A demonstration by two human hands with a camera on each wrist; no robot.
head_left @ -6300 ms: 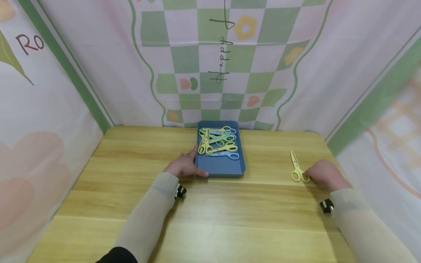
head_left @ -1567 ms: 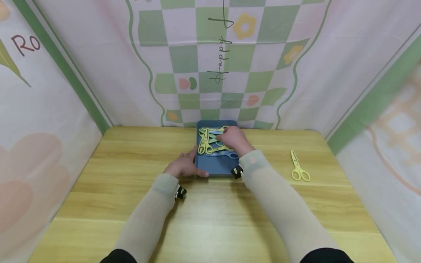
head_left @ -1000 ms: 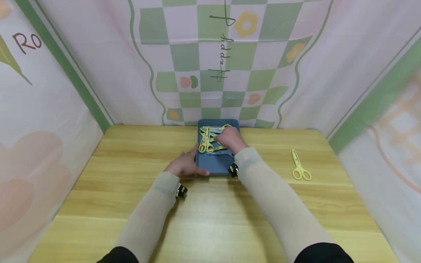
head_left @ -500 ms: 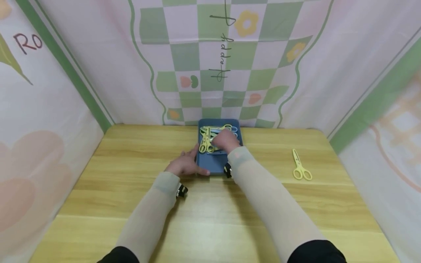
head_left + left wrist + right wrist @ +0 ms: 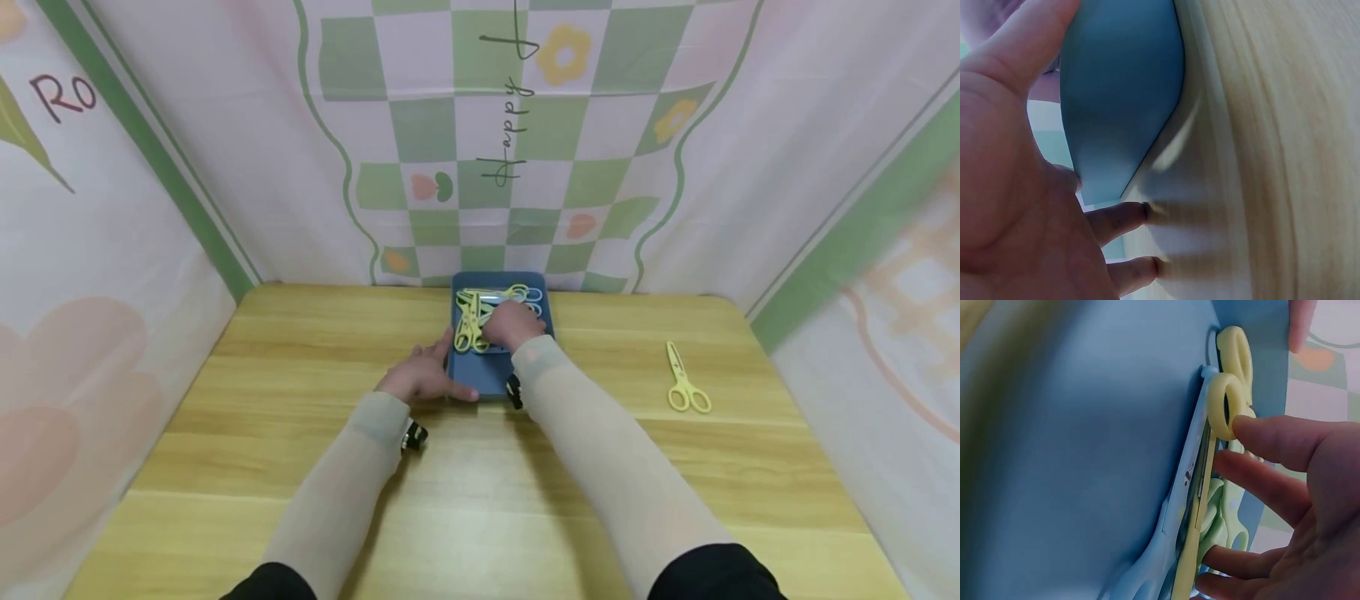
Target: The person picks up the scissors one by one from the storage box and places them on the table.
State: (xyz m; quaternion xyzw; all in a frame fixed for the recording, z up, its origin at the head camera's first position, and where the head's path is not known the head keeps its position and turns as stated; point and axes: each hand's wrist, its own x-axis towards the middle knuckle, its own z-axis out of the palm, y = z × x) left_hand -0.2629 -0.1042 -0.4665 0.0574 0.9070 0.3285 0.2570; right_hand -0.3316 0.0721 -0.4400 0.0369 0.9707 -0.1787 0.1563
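My left hand (image 5: 423, 377) steadies against the shallow blue rectangular tray (image 5: 480, 381), its fingers spread, the thumb across the near corner and another finger along the side wall. From my left wrist I see two more fingers reaching to the pale wood-grain table (image 5: 465, 508); the top of the tray is cut off there, and what lies inside is hidden behind its wall.

My right hand (image 5: 512, 323) is down in the tray, covering part of the pile of yellow, green and blue scissors (image 5: 467, 310), so I cannot count them. From above, my fingertips are out of sight. From my right wrist, the fingers are apart: my thumb tip touches the loop of a yellow-handled pair (image 5: 1216, 400), and the others reach in beside pale green scissors (image 5: 1232, 506), their tips partly lost among the handles. I cannot make out any firm grip. A light blue pair (image 5: 1177, 497) lies alongside, running off the bottom edge.

One pale yellow pair of scissors (image 5: 680, 384) lies flat on the table, well apart to the right of the tray. My beige sleeves (image 5: 600, 442) end in dark bands (image 5: 716, 575), cut off by the lower edge.
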